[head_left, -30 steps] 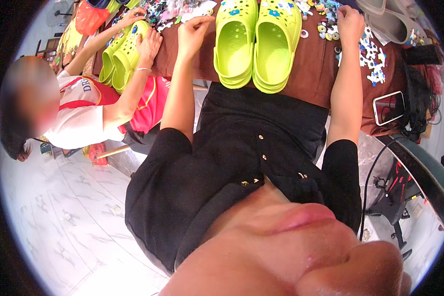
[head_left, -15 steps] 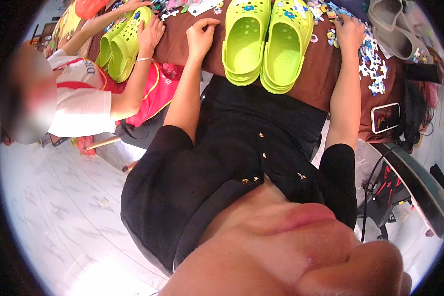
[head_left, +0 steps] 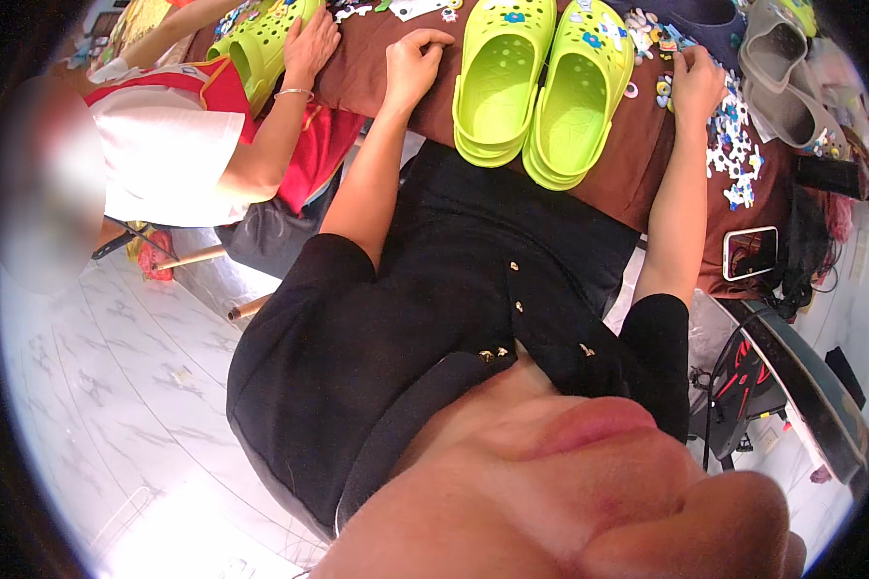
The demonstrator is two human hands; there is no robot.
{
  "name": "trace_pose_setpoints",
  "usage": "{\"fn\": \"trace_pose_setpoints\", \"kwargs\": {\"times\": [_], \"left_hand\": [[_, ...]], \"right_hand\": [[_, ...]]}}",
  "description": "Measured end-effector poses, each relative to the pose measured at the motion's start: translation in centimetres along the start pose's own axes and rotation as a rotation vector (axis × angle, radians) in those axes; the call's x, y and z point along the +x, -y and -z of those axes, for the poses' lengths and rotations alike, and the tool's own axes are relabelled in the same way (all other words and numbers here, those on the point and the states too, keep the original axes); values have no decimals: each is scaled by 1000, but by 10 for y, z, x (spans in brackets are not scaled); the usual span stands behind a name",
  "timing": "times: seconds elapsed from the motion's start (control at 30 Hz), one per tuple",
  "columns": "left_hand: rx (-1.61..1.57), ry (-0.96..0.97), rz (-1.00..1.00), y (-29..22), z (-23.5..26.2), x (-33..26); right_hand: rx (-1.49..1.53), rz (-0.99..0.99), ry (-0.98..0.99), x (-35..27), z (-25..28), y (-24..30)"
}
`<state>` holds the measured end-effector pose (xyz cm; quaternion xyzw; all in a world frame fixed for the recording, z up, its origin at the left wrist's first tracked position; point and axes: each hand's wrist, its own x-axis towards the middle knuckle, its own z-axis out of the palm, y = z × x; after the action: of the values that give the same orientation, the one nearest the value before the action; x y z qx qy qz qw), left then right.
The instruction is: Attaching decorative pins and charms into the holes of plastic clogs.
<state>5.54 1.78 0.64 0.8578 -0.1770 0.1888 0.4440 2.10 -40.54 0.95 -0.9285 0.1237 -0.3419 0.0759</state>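
A pair of lime-green clogs stands side by side on the brown-covered table in front of me: the left clog [head_left: 497,92] and the right clog [head_left: 581,106], each with blue and white charms on its toe. Just left of them is my left hand [head_left: 415,68], its fingers curled in; whatever they may hold does not show. My right hand [head_left: 697,85] reaches among small shoe charms [head_left: 734,159] to the right of the clogs. Its fingers are bent together, and their tips are too small to read. Neither hand touches the clogs.
At the left a co-worker's hand [head_left: 311,43] rests by another lime-green clog [head_left: 261,48]. Grey clogs [head_left: 787,101] and a navy clog [head_left: 705,14] stand at the right. A phone [head_left: 750,253] lies near the table's right front edge.
The view has shifted, so the clogs sit a little further right. My right hand's fingers have bent in more among the charms. The co-worker has leaned forward with their clogs.
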Motion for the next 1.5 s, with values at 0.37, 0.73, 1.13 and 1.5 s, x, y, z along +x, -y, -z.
{"fn": "trace_pose_setpoints", "kwargs": {"times": [0.37,0.73,1.13,1.5], "left_hand": [[27,20,-27,1,-9,1],[50,46,-54,0,-14,8],[65,54,-72,-2,-13,8],[72,73,-57,-4,-10,10]], "right_hand": [[133,138,-309,7,-8,-19],[342,-66,-343,14,-4,-34],[282,128,36,3,-9,-8],[448,-275,-75,5,13,-13]]}}
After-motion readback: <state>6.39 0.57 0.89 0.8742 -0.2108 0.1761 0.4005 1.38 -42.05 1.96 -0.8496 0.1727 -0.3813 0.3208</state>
